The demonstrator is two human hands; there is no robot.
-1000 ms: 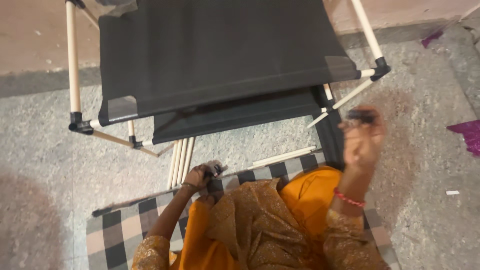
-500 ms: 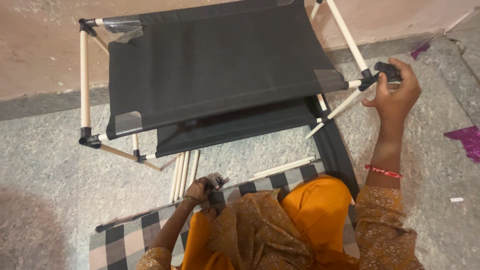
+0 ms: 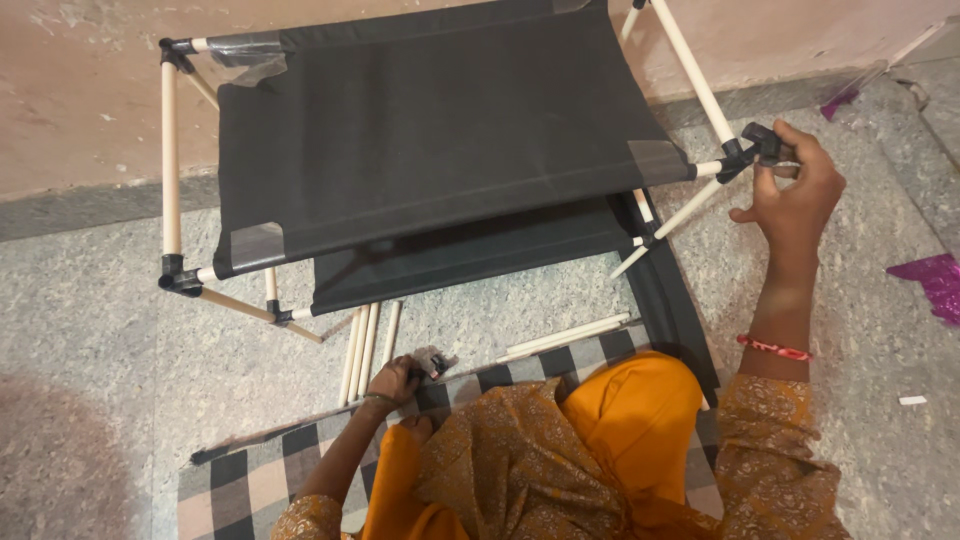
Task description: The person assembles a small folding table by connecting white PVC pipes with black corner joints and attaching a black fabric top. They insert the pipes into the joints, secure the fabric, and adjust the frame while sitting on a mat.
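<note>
A big black cloth rack (image 3: 430,150) fills the top of the frame (its poles are pale wood). Below it lies a checked mat (image 3: 250,480) at the bottom left. Loose sticks (image 3: 365,345) rest near the middle. The right hand (image 3: 795,190) grips a black joint (image 3: 760,145) at the right corner of the rack. The left hand (image 3: 395,380) is closed around a small dark piece (image 3: 432,362) low in the middle.

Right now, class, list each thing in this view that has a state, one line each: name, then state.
rack frame: standing, partly built, rods joined by black connectors
upper fabric shelf: stretched flat on the frame
lower fabric shelf: in place beneath
black corner connector: gripped by right hand
small dark piece: held in left hand
loose rods: lying on the floor, unattached
checked cloth: spread flat
</note>
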